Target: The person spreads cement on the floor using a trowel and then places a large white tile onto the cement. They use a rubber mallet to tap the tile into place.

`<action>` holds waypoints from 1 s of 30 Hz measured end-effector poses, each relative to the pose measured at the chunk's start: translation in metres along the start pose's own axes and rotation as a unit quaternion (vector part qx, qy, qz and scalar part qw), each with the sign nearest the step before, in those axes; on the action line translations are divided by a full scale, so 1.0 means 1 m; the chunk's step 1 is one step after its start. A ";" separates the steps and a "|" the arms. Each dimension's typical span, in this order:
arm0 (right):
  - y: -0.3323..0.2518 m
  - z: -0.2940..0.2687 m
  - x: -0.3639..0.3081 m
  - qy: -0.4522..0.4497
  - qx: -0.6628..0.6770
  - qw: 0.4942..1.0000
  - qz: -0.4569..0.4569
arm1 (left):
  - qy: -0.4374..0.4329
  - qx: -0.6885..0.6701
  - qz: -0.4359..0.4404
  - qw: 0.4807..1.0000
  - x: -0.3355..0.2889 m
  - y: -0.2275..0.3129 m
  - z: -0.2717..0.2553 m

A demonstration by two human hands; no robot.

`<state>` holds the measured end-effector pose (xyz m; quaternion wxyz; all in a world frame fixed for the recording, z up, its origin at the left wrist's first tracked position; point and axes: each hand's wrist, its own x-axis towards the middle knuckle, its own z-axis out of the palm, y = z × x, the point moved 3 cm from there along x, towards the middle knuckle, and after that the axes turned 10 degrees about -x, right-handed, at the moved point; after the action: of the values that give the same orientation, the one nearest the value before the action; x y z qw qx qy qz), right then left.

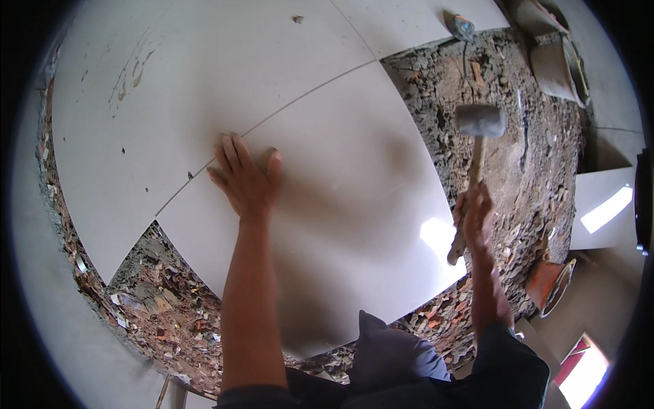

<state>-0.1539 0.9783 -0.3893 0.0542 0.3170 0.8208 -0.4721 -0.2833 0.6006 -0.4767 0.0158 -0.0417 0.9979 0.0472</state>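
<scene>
A large pale floor tile (354,184) lies in front of me, its far edge meeting another pale tile (184,82) along a thin joint. My left hand (245,177) presses flat near that joint, fingers spread across the tile's far left part. In my right hand (475,218) is the wooden handle of a mallet (481,121), gripped near its lower end. The mallet's dark, blocky head is raised, slightly blurred, and appears over the rough ground beyond the tile's right edge.
Rough mortar and rubble (524,170) stretch along the right side, with broken debris (167,293) at lower left. A blue-grey tool or object (461,27) sits on the far tile. Buckets (560,68) stand at far right, and an orange-red container (543,285) lies nearer.
</scene>
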 end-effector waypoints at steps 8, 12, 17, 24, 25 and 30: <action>0.070 0.013 -0.076 0.007 0.007 0.996 0.086 | 0.037 -0.023 0.008 0.999 -0.007 -0.005 0.010; 0.076 0.044 -0.098 -0.003 -0.289 0.938 -0.191 | 0.056 -0.005 -0.021 0.998 -0.001 -0.007 0.020; 0.091 0.055 -0.081 -0.060 -0.233 0.964 -0.111 | 0.074 -0.058 -0.027 0.995 -0.056 -0.007 0.010; 0.100 0.039 -0.156 -0.078 -0.138 0.979 -0.127 | -0.235 -0.082 -0.038 0.968 -0.249 -0.049 -0.017; 0.098 0.038 -0.170 -0.076 -0.161 0.979 -0.104 | -0.237 -0.091 -0.042 0.966 -0.258 -0.051 -0.019; 0.052 0.062 -0.183 -0.068 -0.155 0.965 -0.202 | -0.232 -0.121 -0.044 0.964 -0.255 -0.053 -0.024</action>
<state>0.0075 0.8609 -0.3906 0.0618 0.0996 0.9255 -0.3601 -0.0253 0.5667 -0.4490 0.2437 -0.0752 0.9510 0.1750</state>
